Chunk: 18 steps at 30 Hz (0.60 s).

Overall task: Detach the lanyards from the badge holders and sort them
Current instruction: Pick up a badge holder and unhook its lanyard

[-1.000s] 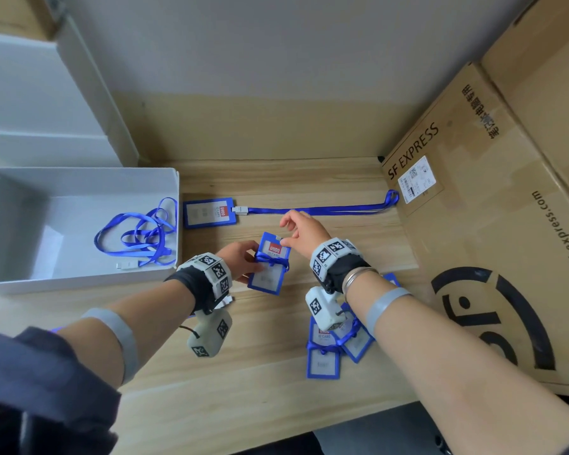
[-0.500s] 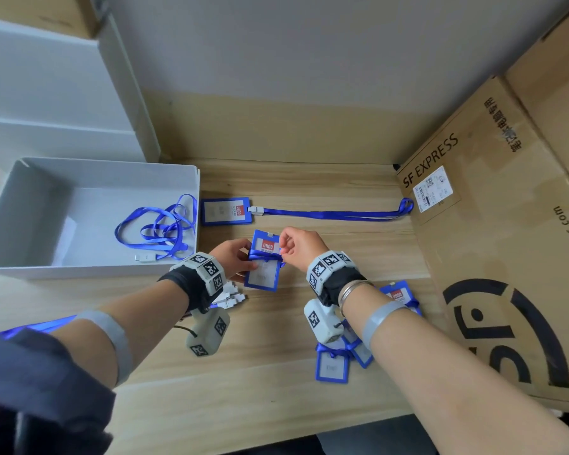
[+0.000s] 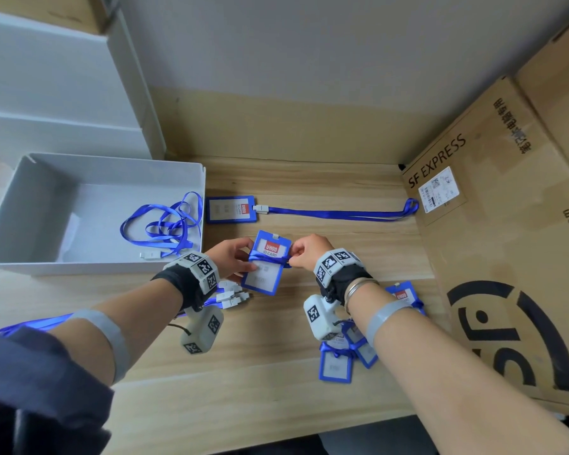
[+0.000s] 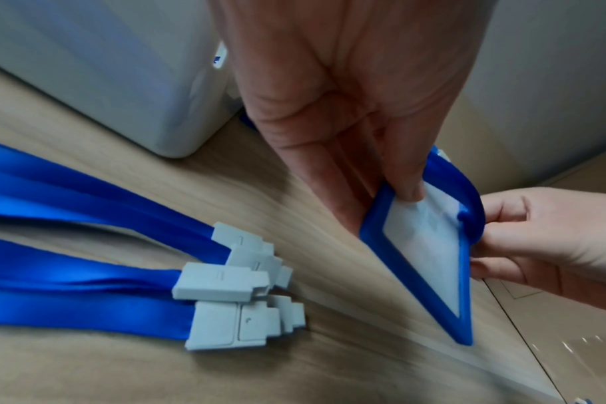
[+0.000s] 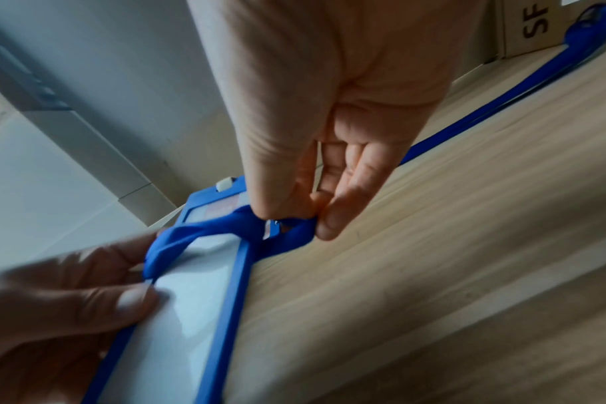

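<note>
Left hand (image 3: 232,259) grips badge holder (image 3: 266,262) | right hand (image 3: 306,251) pinches wrapped lanyard (image 5: 287,232)

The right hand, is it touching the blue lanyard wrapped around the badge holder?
Touching. The right wrist view shows the right hand pinching the blue lanyard between thumb and fingertips at the badge holder edge.

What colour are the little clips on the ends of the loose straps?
Light grey clips, on blue straps; clearest in the left wrist view.
</note>
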Each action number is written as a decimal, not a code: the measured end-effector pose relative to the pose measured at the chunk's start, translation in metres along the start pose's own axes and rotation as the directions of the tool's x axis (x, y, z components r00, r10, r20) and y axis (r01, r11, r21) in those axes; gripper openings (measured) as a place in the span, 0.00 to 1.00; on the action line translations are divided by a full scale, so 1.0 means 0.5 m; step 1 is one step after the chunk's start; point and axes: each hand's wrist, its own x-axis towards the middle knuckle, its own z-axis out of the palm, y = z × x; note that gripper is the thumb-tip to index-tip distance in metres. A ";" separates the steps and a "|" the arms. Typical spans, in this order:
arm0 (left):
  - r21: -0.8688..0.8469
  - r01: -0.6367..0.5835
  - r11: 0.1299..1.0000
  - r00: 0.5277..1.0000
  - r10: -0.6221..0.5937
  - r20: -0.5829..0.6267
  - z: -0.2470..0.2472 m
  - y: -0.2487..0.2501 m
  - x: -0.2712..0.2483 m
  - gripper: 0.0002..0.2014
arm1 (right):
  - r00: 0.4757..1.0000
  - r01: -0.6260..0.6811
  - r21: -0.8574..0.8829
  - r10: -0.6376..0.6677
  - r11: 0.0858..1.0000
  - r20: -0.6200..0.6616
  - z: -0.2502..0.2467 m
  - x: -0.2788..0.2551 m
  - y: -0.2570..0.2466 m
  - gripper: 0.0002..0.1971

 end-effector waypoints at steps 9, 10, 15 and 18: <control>0.089 0.020 0.996 0.994 -0.029 0.105 -0.001 0.002 0.005 0.16 | 0.997 -0.044 0.334 0.064 0.942 -0.051 0.003 0.003 0.025 0.13; 0.136 0.028 0.990 0.991 -0.046 0.126 0.003 0.004 0.003 0.19 | 0.994 -0.052 0.348 0.081 0.936 -0.070 0.001 0.002 0.025 0.16; 0.293 0.048 0.955 0.975 -0.109 0.194 0.023 0.009 -0.004 0.34 | 0.979 -0.012 0.469 0.106 0.883 -0.173 -0.020 0.003 0.021 0.19; 0.316 0.071 0.946 0.976 -0.131 0.173 0.026 0.003 -0.001 0.38 | 0.970 0.046 0.527 0.089 0.848 -0.228 -0.043 0.008 0.022 0.18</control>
